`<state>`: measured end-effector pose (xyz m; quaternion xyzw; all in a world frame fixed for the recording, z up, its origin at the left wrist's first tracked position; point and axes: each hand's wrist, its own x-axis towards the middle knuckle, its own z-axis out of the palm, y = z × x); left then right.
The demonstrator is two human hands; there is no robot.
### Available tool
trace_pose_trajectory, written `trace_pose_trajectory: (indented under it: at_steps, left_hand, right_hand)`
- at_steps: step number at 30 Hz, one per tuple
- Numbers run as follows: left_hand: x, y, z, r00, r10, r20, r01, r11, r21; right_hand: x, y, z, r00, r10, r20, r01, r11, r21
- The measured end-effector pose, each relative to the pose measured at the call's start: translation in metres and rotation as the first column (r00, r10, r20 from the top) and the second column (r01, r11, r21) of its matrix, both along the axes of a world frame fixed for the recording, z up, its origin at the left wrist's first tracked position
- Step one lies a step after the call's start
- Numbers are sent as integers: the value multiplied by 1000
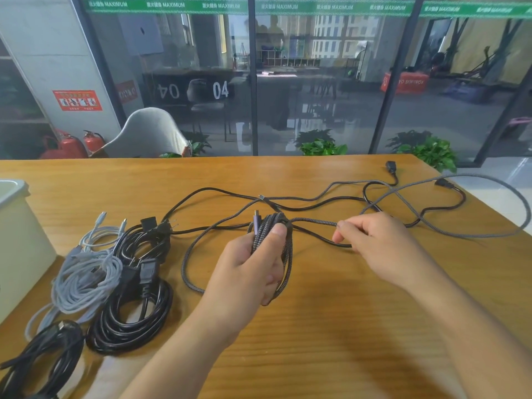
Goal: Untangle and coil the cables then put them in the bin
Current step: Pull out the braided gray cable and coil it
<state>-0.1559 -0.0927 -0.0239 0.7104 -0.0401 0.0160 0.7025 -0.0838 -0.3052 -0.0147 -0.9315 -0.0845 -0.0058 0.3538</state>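
Observation:
My left hand grips a small coil of grey braided cable at the table's middle, thumb across the loops, with a purple-tipped plug sticking up. My right hand pinches the same cable's free run just right of the coil. The rest of the braided cable loops far right and off the table edge. A loose black power cable crosses under it, tangled at the right. The pale bin stands at the left edge.
Coiled cables lie at the left: a white braided bundle, a black power cord coil and another black coil at the front corner. The wooden table ends at a glass wall with plants behind.

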Motion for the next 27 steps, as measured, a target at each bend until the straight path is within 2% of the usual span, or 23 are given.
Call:
trace_pose_trajectory:
  at_steps: [7,13,18,22,27]
  left_hand:
    - [0,2,3,1000,9,5,-9,1000,-18]
    - [2,1,-1,999,28,-30,-27,999,37]
    - [5,1,-4,997,56,-45,-51,994,99]
    - [8,3,-9,998,66,-19,-62,983,171]
    - [11,2,-17,996,74,-43,-61,967,248]
  right_hand:
    - [3,-1,-1,999,-33,16,33,998,-52]
    - [3,-1,-1,999,-35,12,35,999,-37]
    - [-3,2,4,999,35,-23,-30,983,181]
    - [-12,10,8,986,146,-75,-97,886,454]
    - [-19,19,12,979,202,-18,-157,808,568]
